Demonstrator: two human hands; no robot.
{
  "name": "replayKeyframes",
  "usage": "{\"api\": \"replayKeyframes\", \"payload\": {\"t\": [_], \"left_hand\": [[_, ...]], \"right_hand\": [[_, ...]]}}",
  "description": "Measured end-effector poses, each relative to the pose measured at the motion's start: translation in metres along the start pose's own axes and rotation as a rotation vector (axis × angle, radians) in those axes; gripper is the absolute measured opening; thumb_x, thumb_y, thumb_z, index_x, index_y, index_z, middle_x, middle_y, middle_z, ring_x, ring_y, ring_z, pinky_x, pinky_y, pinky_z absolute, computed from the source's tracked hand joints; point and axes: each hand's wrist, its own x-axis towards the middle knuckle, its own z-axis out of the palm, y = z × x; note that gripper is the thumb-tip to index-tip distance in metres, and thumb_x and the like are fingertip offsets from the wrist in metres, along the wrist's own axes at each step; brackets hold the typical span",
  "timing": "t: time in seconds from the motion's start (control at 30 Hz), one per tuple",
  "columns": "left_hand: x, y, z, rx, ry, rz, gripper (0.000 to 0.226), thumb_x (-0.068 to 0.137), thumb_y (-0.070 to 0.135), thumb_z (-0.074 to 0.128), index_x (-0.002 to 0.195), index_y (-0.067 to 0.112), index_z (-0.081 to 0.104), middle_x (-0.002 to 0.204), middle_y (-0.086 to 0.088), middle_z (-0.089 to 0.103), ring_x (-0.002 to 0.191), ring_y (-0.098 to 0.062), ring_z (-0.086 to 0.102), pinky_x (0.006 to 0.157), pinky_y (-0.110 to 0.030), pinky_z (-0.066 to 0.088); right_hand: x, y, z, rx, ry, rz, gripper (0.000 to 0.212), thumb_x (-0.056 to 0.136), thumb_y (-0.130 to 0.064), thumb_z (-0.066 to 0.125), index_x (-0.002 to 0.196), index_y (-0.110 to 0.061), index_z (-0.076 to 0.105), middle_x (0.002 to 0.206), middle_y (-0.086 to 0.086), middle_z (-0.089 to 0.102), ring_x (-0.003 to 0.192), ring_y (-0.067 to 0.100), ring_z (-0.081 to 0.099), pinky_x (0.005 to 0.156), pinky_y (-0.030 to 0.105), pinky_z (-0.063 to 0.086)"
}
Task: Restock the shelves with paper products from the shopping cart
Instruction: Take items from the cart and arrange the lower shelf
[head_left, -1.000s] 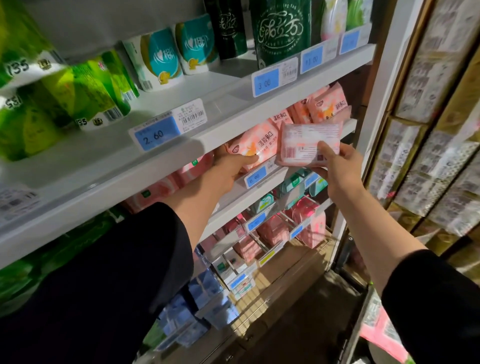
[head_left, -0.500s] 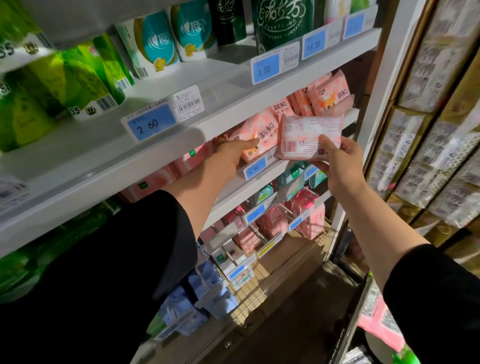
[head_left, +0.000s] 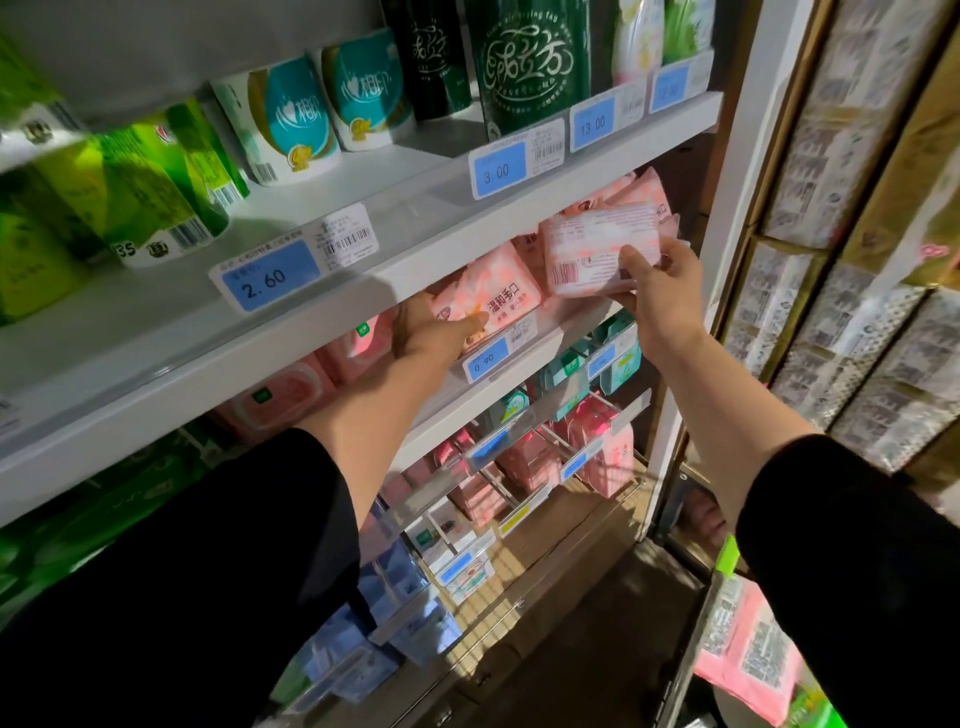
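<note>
My right hand (head_left: 657, 291) grips a pink wipes pack (head_left: 592, 247), barcode side facing me, at the front of the second shelf (head_left: 540, 345) near its right end. My left hand (head_left: 431, 332) reaches under the upper shelf and touches the front pink pack (head_left: 493, 293) of the row standing there. More pink packs (head_left: 639, 189) stand behind the held one. At the bottom right, another pink pack (head_left: 748, 654) lies in the shopping cart.
The upper shelf (head_left: 395, 228) carries green and teal tissue rolls and dark green packs, with blue price tags on its edge. Lower shelves hold pink, teal and blue packs. A white upright post (head_left: 737, 218) borders the shelves. Stacked wrapped cartons (head_left: 857, 260) stand to the right.
My right hand has carried the pink pack up and in toward the second shelf's right end. My left hand has stayed on the front pack of the row.
</note>
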Motion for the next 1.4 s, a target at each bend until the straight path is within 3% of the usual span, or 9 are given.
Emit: {"api": "replayKeyframes", "payload": {"t": [0.17,0.37,0.57,0.67,0.83,0.93,1.1,1.23,1.4], "left_hand": [[-0.005,0.001,0.003,0.038,0.109,0.072,0.068,0.072,0.021,0.083,0.127,0.005,0.046,0.128,-0.012,0.055,0.116,-0.028,0.054,0.098,-0.039,0.047],[-0.006,0.001,-0.001,0.031,0.083,0.182,0.049,0.076,0.002,0.077,0.121,0.007,0.059,0.101,0.0,0.057,0.091,-0.015,0.053,0.074,-0.021,0.042],[0.001,-0.006,0.002,0.076,0.081,0.218,0.046,0.071,0.0,0.08,0.109,0.018,0.062,0.106,-0.01,0.067,0.099,-0.028,0.064,0.087,-0.044,0.054],[0.005,-0.01,0.003,0.095,0.072,0.242,0.044,0.071,0.002,0.08,0.107,0.019,0.061,0.105,-0.008,0.067,0.099,-0.028,0.064,0.087,-0.046,0.054],[0.006,-0.004,0.003,0.015,-0.053,0.155,0.042,0.08,0.003,0.074,0.117,0.015,0.057,0.098,0.0,0.062,0.087,-0.016,0.061,0.072,-0.022,0.053],[0.007,0.001,0.004,-0.05,-0.183,0.085,0.045,0.084,0.001,0.069,0.123,0.014,0.051,0.1,0.003,0.062,0.079,-0.003,0.056,0.051,-0.008,0.046],[0.009,0.003,0.007,-0.021,-0.192,0.059,0.066,0.084,0.01,0.072,0.141,0.018,0.039,0.131,-0.006,0.053,0.116,-0.02,0.053,0.092,-0.034,0.051],[0.007,0.002,0.009,-0.028,-0.126,0.053,0.071,0.081,0.009,0.075,0.139,0.01,0.034,0.135,-0.009,0.051,0.123,-0.024,0.051,0.101,-0.038,0.046],[-0.005,0.004,0.007,0.044,-0.135,0.191,0.063,0.082,-0.004,0.07,0.136,0.006,0.039,0.129,-0.014,0.052,0.118,-0.027,0.052,0.101,-0.04,0.045]], "right_hand": [[0.021,-0.005,0.007,-0.005,0.024,-0.025,0.029,0.098,-0.007,0.052,0.126,-0.004,0.05,0.117,0.01,0.064,0.104,0.023,0.066,0.085,0.037,0.058],[0.038,0.0,0.017,-0.122,-0.057,-0.042,0.023,0.097,-0.006,0.053,0.12,-0.006,0.052,0.116,0.009,0.064,0.107,0.024,0.064,0.091,0.042,0.056],[0.061,0.0,0.017,-0.432,-0.283,-0.08,0.041,0.095,-0.023,0.054,0.133,-0.011,0.051,0.127,0.013,0.056,0.108,0.021,0.059,0.099,0.036,0.05],[0.079,0.018,0.013,-0.625,-0.28,-0.097,0.052,0.085,-0.048,0.047,0.135,-0.034,0.048,0.131,0.006,0.051,0.127,0.028,0.043,0.111,0.052,0.034],[0.059,0.007,0.016,-0.782,-0.234,-0.057,0.022,0.096,-0.026,0.037,0.089,-0.047,0.042,0.13,0.013,0.043,0.122,0.035,0.035,0.11,0.055,0.025],[0.06,0.012,0.014,-0.68,-0.237,-0.117,0.019,0.091,-0.027,0.04,0.098,-0.041,0.051,0.121,0.011,0.054,0.116,0.033,0.047,0.106,0.058,0.034],[0.048,-0.001,0.011,-0.305,-0.105,-0.109,0.028,0.094,-0.005,0.056,0.121,0.002,0.055,0.11,0.015,0.066,0.087,0.014,0.067,0.077,0.026,0.057],[0.037,-0.01,0.01,-0.016,0.167,-0.104,0.007,0.093,-0.005,0.056,0.098,-0.008,0.061,0.104,0.016,0.067,0.091,0.025,0.069,0.073,0.036,0.06],[0.003,-0.001,0.0,-0.005,0.122,-0.072,0.016,0.096,-0.004,0.051,0.109,0.001,0.06,0.102,0.013,0.068,0.091,0.023,0.07,0.075,0.033,0.06]]}}
